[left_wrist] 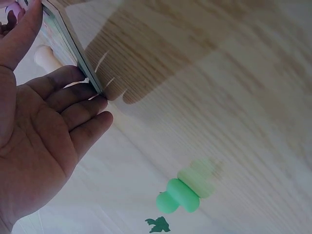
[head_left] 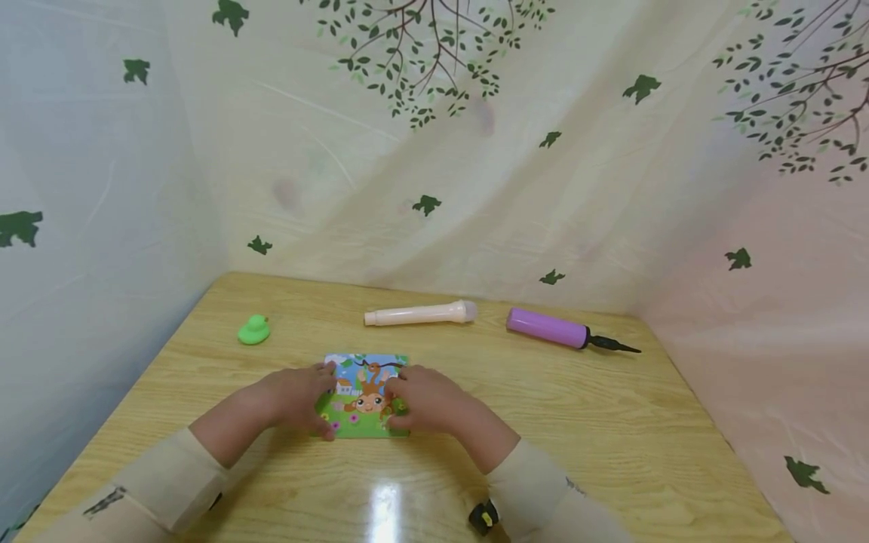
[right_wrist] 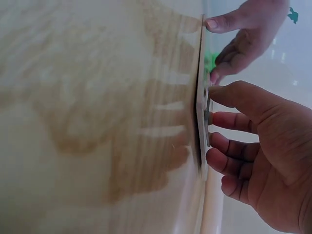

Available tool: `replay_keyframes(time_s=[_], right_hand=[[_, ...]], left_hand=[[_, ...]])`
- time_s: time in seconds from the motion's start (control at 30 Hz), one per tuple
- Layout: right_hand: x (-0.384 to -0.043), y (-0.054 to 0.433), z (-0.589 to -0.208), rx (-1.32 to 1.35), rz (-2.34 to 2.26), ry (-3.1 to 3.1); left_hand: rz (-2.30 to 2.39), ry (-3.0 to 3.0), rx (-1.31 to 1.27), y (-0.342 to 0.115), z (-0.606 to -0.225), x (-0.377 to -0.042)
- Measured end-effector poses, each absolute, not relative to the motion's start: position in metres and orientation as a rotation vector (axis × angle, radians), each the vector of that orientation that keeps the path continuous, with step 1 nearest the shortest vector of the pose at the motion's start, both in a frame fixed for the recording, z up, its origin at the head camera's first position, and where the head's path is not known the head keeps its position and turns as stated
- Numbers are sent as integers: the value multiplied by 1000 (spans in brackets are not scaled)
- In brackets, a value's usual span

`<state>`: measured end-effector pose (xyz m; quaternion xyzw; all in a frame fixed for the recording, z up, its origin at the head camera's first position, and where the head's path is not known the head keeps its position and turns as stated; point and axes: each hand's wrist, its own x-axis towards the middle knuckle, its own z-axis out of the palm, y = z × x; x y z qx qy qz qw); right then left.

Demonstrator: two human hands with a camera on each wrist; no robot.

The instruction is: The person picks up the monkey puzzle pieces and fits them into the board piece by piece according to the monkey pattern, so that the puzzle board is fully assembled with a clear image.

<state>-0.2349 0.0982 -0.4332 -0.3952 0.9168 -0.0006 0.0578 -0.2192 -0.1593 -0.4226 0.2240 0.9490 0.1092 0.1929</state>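
A small picture puzzle board with an upside-down monkey, a house and flowers lies on the table. My left hand is at its left side, fingers fairly straight, with the thumb by the near corner. In the left wrist view the fingertips touch the board's edge. From the right my right hand reaches over the picture, with thumb and forefinger at a thin flat puzzle piece along the board's face. The other right fingers curl beside it, and much of that piece is hidden.
A green toy duck stands at the back left. Behind the board lie a pale microphone-shaped stick and a purple hand pump with a black nozzle. A small black object is by the right sleeve. A leaf-patterned curtain surrounds the table.
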Motion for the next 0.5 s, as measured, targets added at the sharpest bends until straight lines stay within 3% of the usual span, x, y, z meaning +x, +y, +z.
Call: replay_keyframes(time_s=[0.5], right_hand=[[-232,89,-437,-1282,48,2767]], left_hand=[[302,2670,640,-160,-424,-219]])
